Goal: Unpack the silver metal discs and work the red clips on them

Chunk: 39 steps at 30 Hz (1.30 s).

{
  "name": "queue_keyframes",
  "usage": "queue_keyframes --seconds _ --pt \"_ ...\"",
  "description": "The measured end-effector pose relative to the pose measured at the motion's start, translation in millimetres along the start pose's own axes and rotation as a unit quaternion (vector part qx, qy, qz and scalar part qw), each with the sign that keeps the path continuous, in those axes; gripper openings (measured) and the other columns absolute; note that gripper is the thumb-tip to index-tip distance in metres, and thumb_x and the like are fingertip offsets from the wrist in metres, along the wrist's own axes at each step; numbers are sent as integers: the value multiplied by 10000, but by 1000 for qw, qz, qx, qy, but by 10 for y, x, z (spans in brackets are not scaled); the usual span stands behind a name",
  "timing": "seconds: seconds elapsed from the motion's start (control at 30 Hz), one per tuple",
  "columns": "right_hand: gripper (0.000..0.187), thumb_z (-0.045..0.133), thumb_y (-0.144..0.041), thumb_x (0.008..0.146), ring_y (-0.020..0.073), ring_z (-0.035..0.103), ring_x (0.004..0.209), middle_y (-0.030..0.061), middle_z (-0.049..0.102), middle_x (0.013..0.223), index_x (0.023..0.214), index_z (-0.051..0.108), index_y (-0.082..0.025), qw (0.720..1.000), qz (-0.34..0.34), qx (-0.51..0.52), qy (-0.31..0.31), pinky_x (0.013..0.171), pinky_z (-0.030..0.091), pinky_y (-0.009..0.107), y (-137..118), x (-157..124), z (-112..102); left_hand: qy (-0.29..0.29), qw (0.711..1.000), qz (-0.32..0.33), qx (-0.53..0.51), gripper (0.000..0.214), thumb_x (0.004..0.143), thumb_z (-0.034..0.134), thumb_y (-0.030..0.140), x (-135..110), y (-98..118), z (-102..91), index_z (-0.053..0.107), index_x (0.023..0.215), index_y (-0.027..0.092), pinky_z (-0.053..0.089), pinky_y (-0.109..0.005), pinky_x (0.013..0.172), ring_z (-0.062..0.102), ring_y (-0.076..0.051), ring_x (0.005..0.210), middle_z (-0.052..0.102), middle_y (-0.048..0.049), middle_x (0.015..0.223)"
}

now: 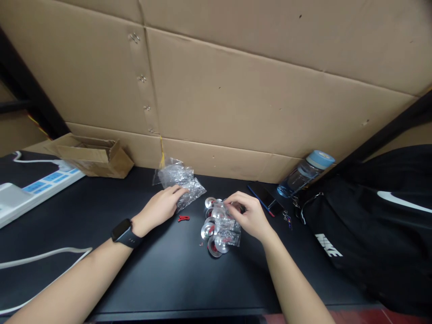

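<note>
Right now, the work looks to be at the picking step, with both hands busy at once. The left hand (164, 203) is half curled, its fingertips at the near edge of some clear bags (178, 176). It touches them, but I cannot tell if it has a grip. The right hand (249, 213) is bent too, with thumb and fingers close together at the far right side of a heap of shiny discs (206, 231). It may have a pinch on one, but its fingers hide that spot, so I cannot tell.

The discs lie on the dark surface (158, 279) between the two hands, right beside the right one. Some have red in them. Clear packets (230, 239) rest on top of the heap, just left of the right hand. Some red bits (184, 218) sit near the left hand, on its heap side. A phone (265, 198) lies past the right hand, off to its right.

I think the next move calls for a small, light pinch from the right hand, since the discs sit so close that they could slide. The left hand should press softly, as the bags look thin and slippy.
</note>
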State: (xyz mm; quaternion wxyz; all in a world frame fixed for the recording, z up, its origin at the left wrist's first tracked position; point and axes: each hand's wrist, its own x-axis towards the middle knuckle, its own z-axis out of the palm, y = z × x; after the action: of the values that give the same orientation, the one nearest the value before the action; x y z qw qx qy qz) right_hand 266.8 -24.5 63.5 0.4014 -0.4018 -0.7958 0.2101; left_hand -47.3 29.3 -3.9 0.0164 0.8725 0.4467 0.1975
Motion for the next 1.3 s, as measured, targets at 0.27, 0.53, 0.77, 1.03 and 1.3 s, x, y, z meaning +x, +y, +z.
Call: queue_keyframes --seconds 0.27,0.53,0.77,1.03,1.3 --pt "127 635 -214 970 183 647 747 54 735 899 941 757 -236 1000 0 6 3 648 483 308 -11 -2 4 -38 999 21 -24 288 1030 497 277 2 -37 35 690 1243 257 491 -413 960 654 -262 1144 713 -85 1209" --pt "78 681 -211 943 174 662 754 53 718 912 935 758 -222 996 36 80 18 651 511 292 0 1 73 12 989 24 -144 340 1042 527 403 41 229 -132 643 1319 244 426 -481 1108 573 -295 1304 645 -113 1391" --pt "153 704 -286 938 156 712 719 27 678 939 1079 697 -228 968 86 212 99 644 558 273 -112 2 452 -56 900 -3 -433 676 989 623 309 -13 854 -232 267 1563 294 562 -352 909 716 -214 999 719 -65 1148" --pt "170 667 -235 947 175 690 859 62 687 1078 1114 697 -230 997 26 25 71 721 547 300 170 22 91 88 965 -95 -227 508 984 549 311 62 -271 -116 402 1465 237 551 -345 829 718 -220 900 741 -56 1079" --pt "95 644 -213 939 176 680 802 44 718 915 972 733 -216 996 51 -59 36 681 525 290 336 30 -200 -41 987 33 -153 442 918 675 550 11 -265 -164 625 1222 233 512 -363 913 667 -264 1033 703 -79 1168"
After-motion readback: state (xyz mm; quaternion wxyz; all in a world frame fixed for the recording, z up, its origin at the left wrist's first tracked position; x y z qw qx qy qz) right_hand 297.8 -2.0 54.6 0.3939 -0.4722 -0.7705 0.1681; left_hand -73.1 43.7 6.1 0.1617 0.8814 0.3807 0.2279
